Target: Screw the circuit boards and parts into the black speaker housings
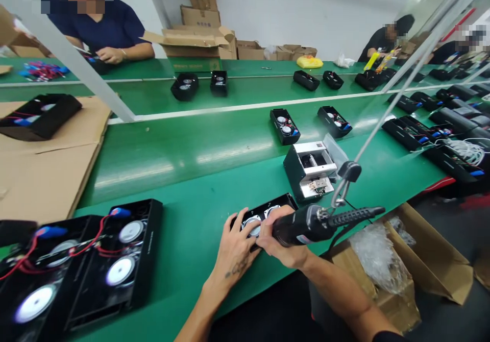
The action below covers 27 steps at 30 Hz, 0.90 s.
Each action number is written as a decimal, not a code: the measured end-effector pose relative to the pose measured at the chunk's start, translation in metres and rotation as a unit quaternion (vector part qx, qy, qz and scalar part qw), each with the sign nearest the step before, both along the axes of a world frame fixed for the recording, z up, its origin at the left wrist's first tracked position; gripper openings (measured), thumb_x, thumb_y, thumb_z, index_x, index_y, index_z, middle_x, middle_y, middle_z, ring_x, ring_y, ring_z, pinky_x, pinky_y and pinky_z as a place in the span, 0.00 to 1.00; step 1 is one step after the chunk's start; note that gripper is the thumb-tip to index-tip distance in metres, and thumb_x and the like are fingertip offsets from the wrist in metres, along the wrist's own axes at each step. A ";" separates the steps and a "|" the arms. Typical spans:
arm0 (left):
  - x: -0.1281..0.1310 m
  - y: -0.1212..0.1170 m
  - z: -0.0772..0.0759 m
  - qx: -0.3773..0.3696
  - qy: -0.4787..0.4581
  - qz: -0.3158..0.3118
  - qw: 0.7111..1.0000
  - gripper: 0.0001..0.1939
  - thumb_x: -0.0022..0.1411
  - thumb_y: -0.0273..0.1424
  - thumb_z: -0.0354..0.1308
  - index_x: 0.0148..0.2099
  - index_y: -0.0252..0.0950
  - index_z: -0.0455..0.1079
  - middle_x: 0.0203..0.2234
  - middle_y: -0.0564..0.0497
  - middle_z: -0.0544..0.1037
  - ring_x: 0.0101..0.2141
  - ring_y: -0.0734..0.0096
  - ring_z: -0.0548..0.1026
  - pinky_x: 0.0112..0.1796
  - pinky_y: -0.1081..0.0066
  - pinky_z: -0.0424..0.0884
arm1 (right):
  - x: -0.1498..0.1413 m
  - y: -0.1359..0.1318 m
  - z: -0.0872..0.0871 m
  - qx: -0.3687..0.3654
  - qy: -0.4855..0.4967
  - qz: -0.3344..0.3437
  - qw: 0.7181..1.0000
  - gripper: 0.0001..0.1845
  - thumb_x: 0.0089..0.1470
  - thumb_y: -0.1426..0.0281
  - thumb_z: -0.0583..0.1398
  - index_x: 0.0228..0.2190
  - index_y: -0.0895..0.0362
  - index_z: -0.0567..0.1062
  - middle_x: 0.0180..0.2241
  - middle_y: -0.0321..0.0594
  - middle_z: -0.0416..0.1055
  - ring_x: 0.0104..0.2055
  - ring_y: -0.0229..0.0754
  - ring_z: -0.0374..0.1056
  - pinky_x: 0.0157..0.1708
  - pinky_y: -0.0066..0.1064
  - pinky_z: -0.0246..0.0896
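Observation:
My right hand (281,237) is wrapped round a black electric screwdriver (302,224), which hangs from a metal hook and cable and tilts over a black speaker housing (285,200). The screwdriver's tip is hidden behind my fingers. My left hand (235,242) grips the near left side of that housing, fingers bent over its edge. Two round silver speakers show inside it, one partly covered by my hands. Just beyond stands a silver and black screw feeder (312,171).
Open housings with speakers and red wires (120,260) lie at left, beside a cardboard sheet (49,153). More housings (285,126) sit on the green line. A cardboard box with plastic bags (432,260) stands at lower right. Co-workers (111,30) sit across the line.

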<state>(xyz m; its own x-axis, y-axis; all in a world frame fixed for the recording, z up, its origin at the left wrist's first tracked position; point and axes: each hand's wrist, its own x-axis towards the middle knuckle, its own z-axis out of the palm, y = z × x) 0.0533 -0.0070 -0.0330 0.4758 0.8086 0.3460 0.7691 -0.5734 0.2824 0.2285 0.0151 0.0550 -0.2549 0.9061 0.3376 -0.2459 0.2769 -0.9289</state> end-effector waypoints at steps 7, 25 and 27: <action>0.003 0.000 0.002 -0.010 -0.006 0.006 1.000 0.19 0.64 0.28 0.66 0.55 0.49 0.82 0.53 0.47 0.84 0.70 0.42 0.67 0.66 0.44 0.63 | -0.003 -0.001 0.004 0.047 -0.063 -0.043 0.996 0.13 0.58 0.70 0.68 0.40 0.47 0.70 0.24 0.25 0.68 0.23 0.40 0.66 0.34 0.37 0.74; 0.002 0.001 0.000 0.014 -0.048 0.009 0.999 0.20 0.68 0.32 0.60 0.60 0.50 0.79 0.56 0.48 0.84 0.67 0.45 0.71 0.63 0.45 0.66 | -0.011 -0.009 -0.014 0.022 -0.226 -0.025 0.974 0.13 0.44 0.58 0.70 0.30 0.46 0.73 0.30 0.38 0.80 0.34 0.56 0.81 0.43 0.48 0.79; -0.002 0.002 -0.004 0.027 -0.033 -0.006 0.999 0.17 0.67 0.31 0.63 0.56 0.51 0.81 0.56 0.49 0.84 0.69 0.43 0.68 0.64 0.43 0.65 | -0.005 -0.007 -0.013 0.025 -0.185 -0.064 0.980 0.21 0.42 0.52 0.73 0.35 0.46 0.74 0.28 0.36 0.79 0.31 0.55 0.79 0.37 0.46 0.79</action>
